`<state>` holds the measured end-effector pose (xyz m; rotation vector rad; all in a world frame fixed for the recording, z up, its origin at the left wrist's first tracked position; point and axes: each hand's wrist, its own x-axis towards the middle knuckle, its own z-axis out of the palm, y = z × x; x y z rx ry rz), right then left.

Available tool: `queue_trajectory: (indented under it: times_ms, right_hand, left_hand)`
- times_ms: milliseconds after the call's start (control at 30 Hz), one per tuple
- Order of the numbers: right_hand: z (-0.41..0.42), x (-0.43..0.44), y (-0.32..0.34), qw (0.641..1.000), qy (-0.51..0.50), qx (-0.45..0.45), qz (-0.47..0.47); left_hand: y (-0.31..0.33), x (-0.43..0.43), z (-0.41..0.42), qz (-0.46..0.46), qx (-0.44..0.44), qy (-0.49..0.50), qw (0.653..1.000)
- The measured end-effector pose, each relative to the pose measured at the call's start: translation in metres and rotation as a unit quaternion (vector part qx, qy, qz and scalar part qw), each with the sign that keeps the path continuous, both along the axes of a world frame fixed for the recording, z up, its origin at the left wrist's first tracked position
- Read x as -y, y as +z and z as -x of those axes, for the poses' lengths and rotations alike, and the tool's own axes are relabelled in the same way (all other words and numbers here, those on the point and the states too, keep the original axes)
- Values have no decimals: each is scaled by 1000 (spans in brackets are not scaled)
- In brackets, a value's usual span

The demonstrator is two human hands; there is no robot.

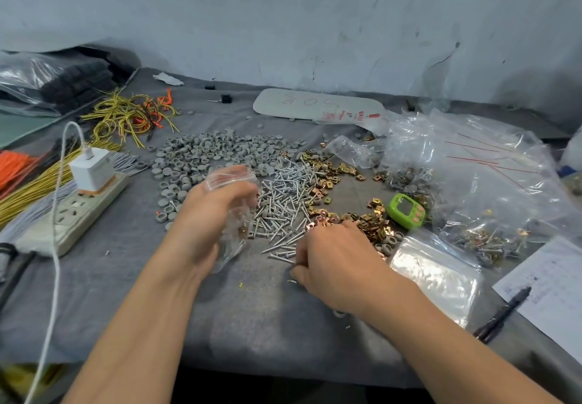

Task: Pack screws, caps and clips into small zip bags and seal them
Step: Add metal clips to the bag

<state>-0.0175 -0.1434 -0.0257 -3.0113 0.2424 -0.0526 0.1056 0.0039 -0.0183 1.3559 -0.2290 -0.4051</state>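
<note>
On the grey cloth (252, 325) in front of you, three loose heaps lie side by side: grey caps (201, 158) to the left, silver screws (283, 202) in the middle, and gold and copper clips (327, 170) running from the screws' far side round to the right. Your left hand (201, 214) is raised above the near edge of the caps and grips a small zip bag (234, 211), fingers wrapped round its upper part. The bag's mouth, marked by a red line, points up and away from you, its body hangs down towards the cloth, and a few metal pieces show through the plastic. Your right hand (333, 262) rests low at the near edge of the screws, knuckles up and fingers curled down onto the cloth. One screw lies with its end right at your fingertips, but you cannot tell from this angle whether they actually pinch it. Just beyond that hand sits a green timer (406, 211) among the clips. To its right is a big mound of filled bags (472, 183), and nearer you a flat stack of empty bags (437, 274). A sheet of paper (554, 287) with a black pen (504, 315) at its edge lies at the far right. On your left a power strip (72, 214) carries a white charger (93, 169), with its cable (53, 277) trailing towards you, and bundles of yellow and orange wires (132, 117) lie behind it.
</note>
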Motion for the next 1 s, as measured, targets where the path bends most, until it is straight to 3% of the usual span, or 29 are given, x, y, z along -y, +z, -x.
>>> queue_trajectory:
  times_ms: [200, 533, 767, 900, 1000]
  right_hand:
    - [3, 1, 1, 1000, -18, -12, 17]
    - [-4, -3, -1, 1000, 20, -10, -19]
    - [-6, -6, -3, 999, 36, 10, -9]
    - [-6, -6, -4, 999, 27, 14, -12]
    - [-5, -4, -1, 999, 4, 32, -34]
  left_hand:
    - [6, 1, 2, 36, -32, -9, 999]
    - [4, 4, 4, 71, -10, -17, 997]
    - [5, -1, 4, 202, -29, -56, 977]
    - [9, 4, 13, 89, 162, 20, 983]
    - [5, 8, 21, 7, 301, 83, 950]
